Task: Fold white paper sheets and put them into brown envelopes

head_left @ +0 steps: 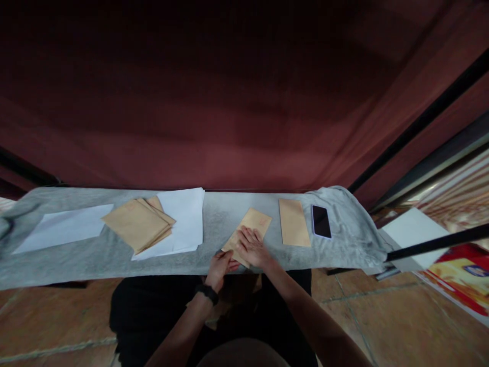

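A brown paper envelope lies aslant on the grey cloth in front of me, its near end at the table's front edge. My left hand grips its lower left corner, thumb on top and fingers partly hidden underneath. Flat on the envelope's middle rests my right hand, fingers stretched out. To the right lies another brown envelope, apart from both hands. A fanned pile of brown envelopes sits to the left, partly over a stack of white paper.
A phone with a dark screen lies near the right end of the cloth-covered table. At the far left is a white sheet. Behind the table hangs a dark red surface. A red and yellow box stands low on the right.
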`<state>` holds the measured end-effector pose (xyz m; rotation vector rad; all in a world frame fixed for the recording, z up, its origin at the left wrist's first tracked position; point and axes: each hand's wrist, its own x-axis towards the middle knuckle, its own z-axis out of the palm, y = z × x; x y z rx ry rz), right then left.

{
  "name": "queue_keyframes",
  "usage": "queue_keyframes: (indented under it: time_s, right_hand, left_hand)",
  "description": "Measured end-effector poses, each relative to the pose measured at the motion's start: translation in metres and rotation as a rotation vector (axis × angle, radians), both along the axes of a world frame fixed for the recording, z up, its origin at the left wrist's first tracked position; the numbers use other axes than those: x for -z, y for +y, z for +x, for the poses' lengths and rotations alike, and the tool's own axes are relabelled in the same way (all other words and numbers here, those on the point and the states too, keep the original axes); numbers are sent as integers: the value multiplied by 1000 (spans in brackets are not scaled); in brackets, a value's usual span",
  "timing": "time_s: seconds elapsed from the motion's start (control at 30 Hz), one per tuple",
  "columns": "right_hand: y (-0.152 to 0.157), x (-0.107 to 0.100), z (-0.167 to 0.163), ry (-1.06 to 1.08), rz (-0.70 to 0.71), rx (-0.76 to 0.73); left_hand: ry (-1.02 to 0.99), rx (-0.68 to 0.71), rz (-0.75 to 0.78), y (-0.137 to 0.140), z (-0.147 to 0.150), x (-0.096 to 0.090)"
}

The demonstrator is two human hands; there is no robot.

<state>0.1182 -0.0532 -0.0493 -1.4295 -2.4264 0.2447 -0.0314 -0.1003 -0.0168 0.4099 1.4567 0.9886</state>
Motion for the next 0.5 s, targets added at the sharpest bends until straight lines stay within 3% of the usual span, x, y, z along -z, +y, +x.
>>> queue_keyframes:
  time_s: [0.27,0.4,0.5]
  right_hand:
    - [-61,-3,-7,101,63,-21]
    - [-72,-23,-15,160,66,106]
    - [-71,-47,-21,158,71,173]
  left_hand:
    - [59,-45,99,-4,5,-3]
    - [146,-79,220,-1,10,-11]
    - [268,-96,338,2,13,-27]
